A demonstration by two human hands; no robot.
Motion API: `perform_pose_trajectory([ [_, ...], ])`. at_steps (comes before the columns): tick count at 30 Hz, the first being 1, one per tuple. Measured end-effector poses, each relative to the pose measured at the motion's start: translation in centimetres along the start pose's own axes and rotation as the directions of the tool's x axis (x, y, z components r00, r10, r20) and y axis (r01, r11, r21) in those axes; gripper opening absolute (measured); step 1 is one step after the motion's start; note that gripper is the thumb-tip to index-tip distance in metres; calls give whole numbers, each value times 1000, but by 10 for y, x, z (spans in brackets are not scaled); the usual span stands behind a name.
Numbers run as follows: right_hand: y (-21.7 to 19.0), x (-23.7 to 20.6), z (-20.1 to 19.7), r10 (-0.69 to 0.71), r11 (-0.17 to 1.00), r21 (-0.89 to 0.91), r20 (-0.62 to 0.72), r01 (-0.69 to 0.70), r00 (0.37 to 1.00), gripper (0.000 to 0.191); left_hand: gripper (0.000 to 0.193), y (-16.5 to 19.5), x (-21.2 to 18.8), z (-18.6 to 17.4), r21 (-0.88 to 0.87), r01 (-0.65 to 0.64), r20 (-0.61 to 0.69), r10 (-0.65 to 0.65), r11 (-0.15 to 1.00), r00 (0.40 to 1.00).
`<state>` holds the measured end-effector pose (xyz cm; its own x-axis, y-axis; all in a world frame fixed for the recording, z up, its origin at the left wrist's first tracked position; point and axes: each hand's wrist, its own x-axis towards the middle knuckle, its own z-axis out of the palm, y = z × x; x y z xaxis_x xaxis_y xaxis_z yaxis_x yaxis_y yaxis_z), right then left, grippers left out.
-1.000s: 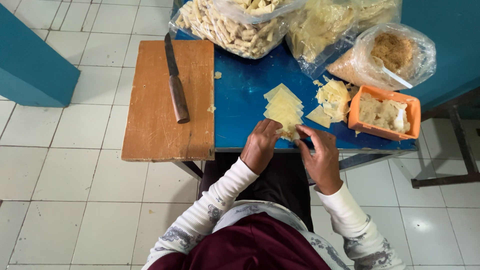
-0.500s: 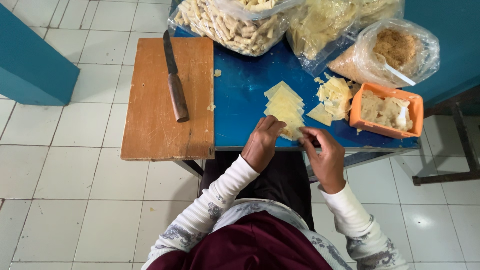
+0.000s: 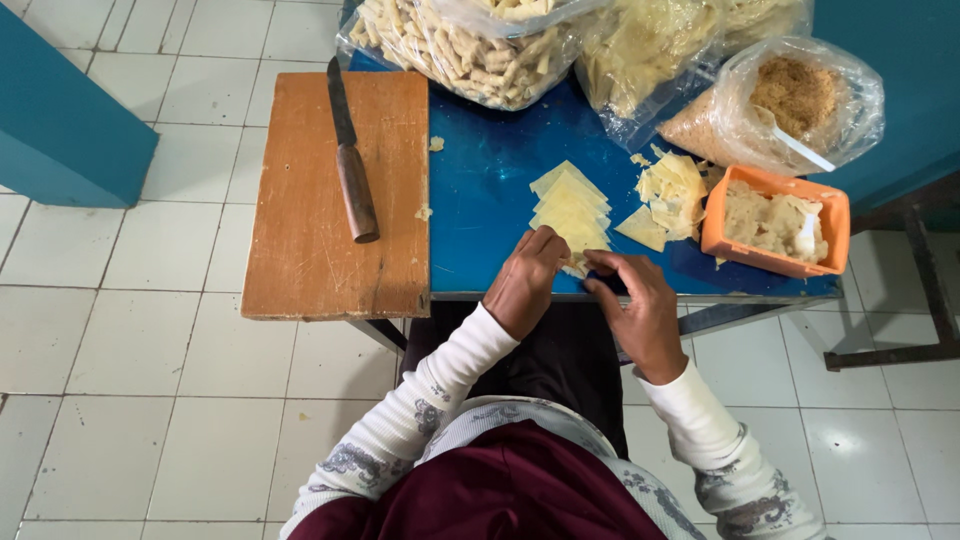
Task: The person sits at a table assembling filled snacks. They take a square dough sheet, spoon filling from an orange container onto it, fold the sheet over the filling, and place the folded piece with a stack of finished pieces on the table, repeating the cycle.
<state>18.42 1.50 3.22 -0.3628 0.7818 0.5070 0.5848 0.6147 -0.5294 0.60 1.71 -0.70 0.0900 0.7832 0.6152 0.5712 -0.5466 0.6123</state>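
The person's left hand [image 3: 525,280] and right hand [image 3: 640,310] meet at the near edge of a blue tabletop [image 3: 490,180]. Both hands are curled narrow, fingertips pinching a small pale yellow wrapper piece [image 3: 577,266] between them, as if folding or rolling it; what lies inside cannot be seen. The piece sits at the near end of a fanned stack of square yellow wrappers [image 3: 570,205], kept within easy reach. Just right lies a loose heap of wrapper scraps [image 3: 672,190], and beside it an orange tray [image 3: 828,225] holding pale filling. Farther back stand clear plastic bags: one of finished rolls [image 3: 460,45], one of brown crumbs [image 3: 800,100]. To the left, a wooden cutting board [image 3: 310,220] carries a knife [image 3: 350,160], set aside.
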Motion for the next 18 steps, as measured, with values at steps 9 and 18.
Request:
perform_pose_trajectory([
  [9, 8, 6, 2, -171, 977, -122, 64, 178, 983, 42, 16, -5, 3, 0, -25, 19, 51, -18, 1000, 999],
  [18, 17, 7, 8, -207, 965, -159, 36, 210, 978, 27, 28, -6, 6, -11, -51, -75, 126, 81, 996, 989],
])
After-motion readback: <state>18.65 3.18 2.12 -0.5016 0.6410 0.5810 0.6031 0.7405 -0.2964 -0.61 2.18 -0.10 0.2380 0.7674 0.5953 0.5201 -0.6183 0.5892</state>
